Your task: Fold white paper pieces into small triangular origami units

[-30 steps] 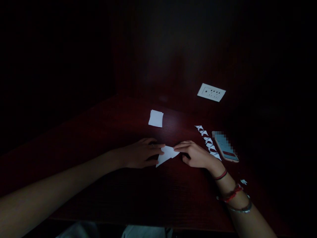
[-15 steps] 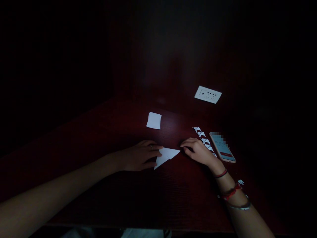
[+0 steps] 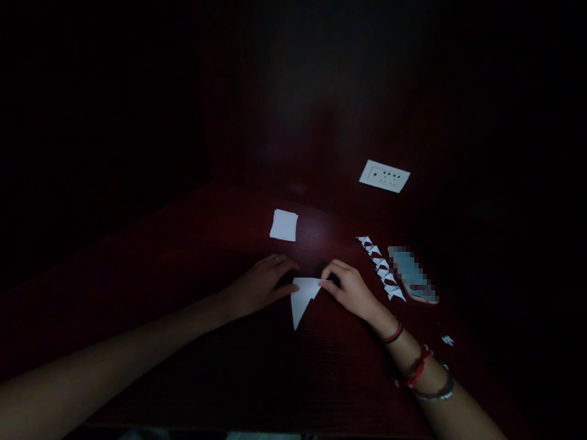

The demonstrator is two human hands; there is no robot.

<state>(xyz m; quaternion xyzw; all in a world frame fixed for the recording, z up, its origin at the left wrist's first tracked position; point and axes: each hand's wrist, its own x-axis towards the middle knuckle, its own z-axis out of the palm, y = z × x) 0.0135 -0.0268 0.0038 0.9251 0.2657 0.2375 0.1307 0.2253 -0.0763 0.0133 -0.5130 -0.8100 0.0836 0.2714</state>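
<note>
My left forearm [image 3: 137,348] slants in long and low over a dark red table [image 3: 257,379], while my right forearm [image 3: 458,403] climbs from the lower right, ringed by a silvery bracelet [image 3: 435,397], a red bracelet [image 3: 418,366] and a thin band [image 3: 397,332]. Small white scraps [image 3: 447,340] lie right of that forearm, nearer me than the fingers. From my distant seat, I see a folded white paper [image 3: 302,299] between the two sets of fingertips, one point aimed my way. My right hand [image 3: 351,290] bends in at its right corner, thumb and forefinger drawn nearly together in what looks like a pinch on the paper. My left hand [image 3: 263,281] stays low, thumb tip on the paper's left side, fingers arched and parted from the thumb; whether they press the sheet, I cannot tell. Right of the right-hand fingers runs a row of small folded pieces [image 3: 380,263], a pixelated phone [image 3: 413,274] just beside it. Past the left fingertips sits a stack of square white sheets [image 3: 284,225]. Farthest, beyond the right fingers, a white socket plate [image 3: 384,176] sits on the dark wall [image 3: 302,134].
</note>
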